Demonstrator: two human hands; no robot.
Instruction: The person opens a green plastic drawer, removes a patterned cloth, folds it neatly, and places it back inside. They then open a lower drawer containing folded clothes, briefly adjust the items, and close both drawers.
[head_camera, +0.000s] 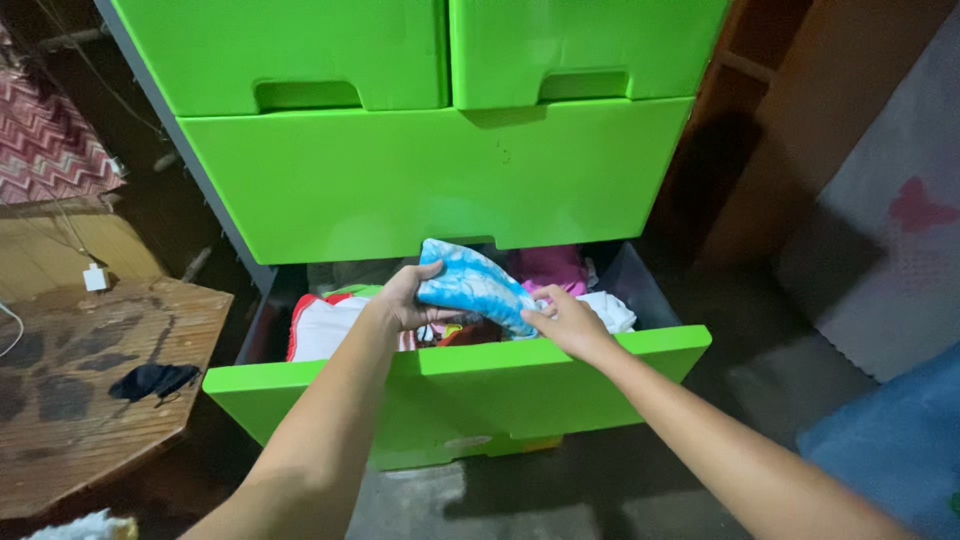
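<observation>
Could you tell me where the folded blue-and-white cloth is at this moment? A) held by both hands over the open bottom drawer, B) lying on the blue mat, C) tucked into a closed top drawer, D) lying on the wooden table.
A: the left hand and the right hand both grip the blue-and-white cloth above the open green drawer, which is full of clothes.

2 bare forearms and hands, nothing worn

left hand (405, 297) and right hand (567, 322) show no rings, watch or bracelet; both arms are uncovered, no sleeves visible up to the frame's bottom edge.
</observation>
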